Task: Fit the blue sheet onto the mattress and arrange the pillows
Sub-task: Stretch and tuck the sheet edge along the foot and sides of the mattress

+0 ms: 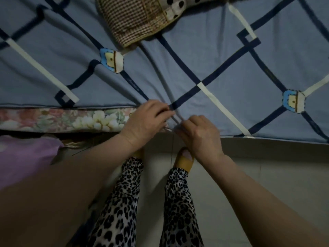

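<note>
Gripping the near edge of the blue cotton sheet with dark lattice stripes (222, 68) at centre frame, the left hand (146, 120) and right hand (199, 134) curl their fingers into the bunched fabric. The floral-sided mattress (71, 120) shows uncovered at left. A brown checked pillow (135, 20), apparently with a polka-dot pillow (179, 4) behind it, lies at upper centre.
</note>
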